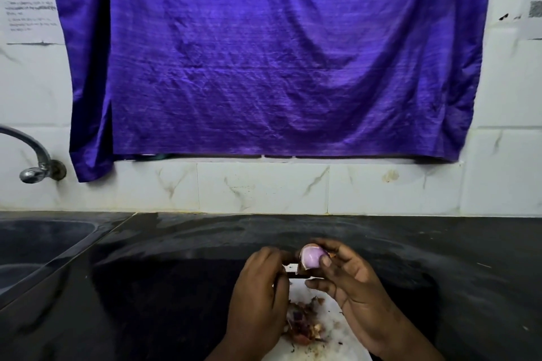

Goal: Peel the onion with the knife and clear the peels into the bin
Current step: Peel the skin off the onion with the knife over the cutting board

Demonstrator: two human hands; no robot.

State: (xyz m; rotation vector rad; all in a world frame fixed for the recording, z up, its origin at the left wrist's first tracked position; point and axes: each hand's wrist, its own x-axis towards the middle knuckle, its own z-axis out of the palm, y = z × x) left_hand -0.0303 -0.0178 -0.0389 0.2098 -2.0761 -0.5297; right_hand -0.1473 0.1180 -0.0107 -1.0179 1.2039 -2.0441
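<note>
right hand (346, 281) is gripping half-peeled onion (311, 260) above surface (176, 287) | left hand (261, 287) is curling round knife (293, 274) | risk: blade is working near right fingertips; slick onion slipping could cause a nick | peels (305, 322) are piling on white board (346, 334)

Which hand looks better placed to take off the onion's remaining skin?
Probably the left hand: it grips the knife right beside the onion, where a skin flap hangs. The right hand is busy holding the onion.
</note>
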